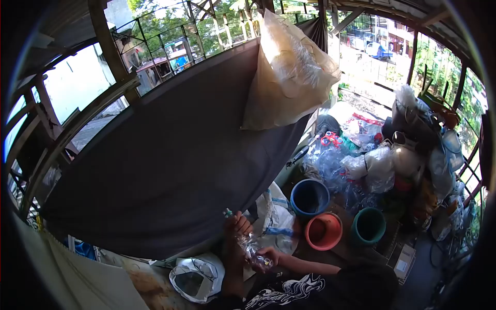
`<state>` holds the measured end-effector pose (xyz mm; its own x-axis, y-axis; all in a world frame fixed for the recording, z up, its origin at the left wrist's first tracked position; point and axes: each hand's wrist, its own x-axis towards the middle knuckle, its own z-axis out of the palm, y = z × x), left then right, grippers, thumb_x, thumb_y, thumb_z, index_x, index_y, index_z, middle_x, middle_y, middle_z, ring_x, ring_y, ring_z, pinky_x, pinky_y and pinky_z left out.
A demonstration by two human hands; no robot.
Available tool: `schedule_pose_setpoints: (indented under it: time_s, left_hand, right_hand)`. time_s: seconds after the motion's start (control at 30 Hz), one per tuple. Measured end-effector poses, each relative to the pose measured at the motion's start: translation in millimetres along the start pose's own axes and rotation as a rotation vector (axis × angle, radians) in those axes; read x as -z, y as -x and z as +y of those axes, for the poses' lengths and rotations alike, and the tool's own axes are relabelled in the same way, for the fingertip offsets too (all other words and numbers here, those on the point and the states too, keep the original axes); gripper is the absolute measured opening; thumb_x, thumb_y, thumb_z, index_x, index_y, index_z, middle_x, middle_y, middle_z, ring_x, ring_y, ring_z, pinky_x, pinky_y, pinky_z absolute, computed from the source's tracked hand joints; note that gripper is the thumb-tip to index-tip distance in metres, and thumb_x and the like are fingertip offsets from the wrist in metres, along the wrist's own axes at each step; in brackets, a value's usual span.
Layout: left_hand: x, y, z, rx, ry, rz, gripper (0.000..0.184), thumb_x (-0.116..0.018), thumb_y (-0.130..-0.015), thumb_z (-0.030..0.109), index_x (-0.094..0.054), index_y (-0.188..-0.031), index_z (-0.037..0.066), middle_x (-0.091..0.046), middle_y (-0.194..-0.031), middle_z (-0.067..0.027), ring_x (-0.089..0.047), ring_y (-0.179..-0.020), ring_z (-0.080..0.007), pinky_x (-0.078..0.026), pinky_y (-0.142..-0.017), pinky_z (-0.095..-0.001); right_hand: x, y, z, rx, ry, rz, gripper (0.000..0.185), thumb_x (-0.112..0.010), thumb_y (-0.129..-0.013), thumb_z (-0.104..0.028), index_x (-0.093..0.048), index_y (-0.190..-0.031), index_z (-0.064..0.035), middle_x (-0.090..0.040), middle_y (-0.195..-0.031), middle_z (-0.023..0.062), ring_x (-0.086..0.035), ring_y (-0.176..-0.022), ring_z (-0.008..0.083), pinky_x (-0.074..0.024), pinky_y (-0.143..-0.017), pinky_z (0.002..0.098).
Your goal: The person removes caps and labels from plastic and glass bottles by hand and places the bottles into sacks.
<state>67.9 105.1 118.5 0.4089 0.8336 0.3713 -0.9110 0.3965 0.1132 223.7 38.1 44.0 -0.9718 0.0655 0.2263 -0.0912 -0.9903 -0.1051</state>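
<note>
Close to my body, a clear plastic bottle [249,245] is held at a slant between both hands. My left hand [241,224] is closed around its upper part. A small green tip [228,212] sticks out above that fist; whether it is the bottle's cap I cannot tell. Lower down, the fingers of my right hand [267,255] are wrapped round the bottle near its bottom end. Beside my left forearm is an open white sack [219,268]. Another white sack with blue stripes [279,221] lies just beyond my hands.
Blue [309,182], red [338,243] and green [381,238] buckets stand to the right. Behind them is a heap of clear plastic bottles [330,163] and stuffed bags [380,168]. A dark cloth [170,155] hangs ahead, with a big translucent sack [274,98] at its top.
</note>
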Motion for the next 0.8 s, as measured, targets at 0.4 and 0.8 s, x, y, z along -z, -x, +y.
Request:
schedule_pose_setpoints:
  time_s: [0.4, 0.8]
  left_hand:
    - [-19.2, 31.4, 36.7, -0.041, -0.100, 0.382, 0.024, -0.047, -0.088, 0.021, -0.040, -0.066, 0.014, -0.030, -0.052, 0.0049, -0.030, -0.046, -0.0080, -0.030, -0.051, -0.0267]
    - [-76.1, -34.3, 43.1, -0.088, -0.772, 0.521, 0.024, -0.053, -0.083, 0.015, -0.040, -0.064, 0.011, -0.038, -0.049, -0.0015, -0.041, -0.041, -0.0132, -0.040, -0.045, -0.0290]
  right_hand:
    - [-20.3, -25.0, 8.7, 0.026, 0.560, 0.519, 0.029, -0.055, -0.087, -0.028, -0.060, -0.097, -0.0014, -0.063, -0.079, 0.0073, -0.063, -0.071, 0.0162, -0.0519, -0.061, 0.0309]
    - [-117.0, -51.5, -92.4, -0.233, 1.188, 0.677, 0.035, -0.070, -0.079, -0.028, -0.065, -0.096, 0.0017, -0.066, -0.082, 0.0067, -0.060, -0.075, 0.0124, -0.0470, -0.068, 0.0279]
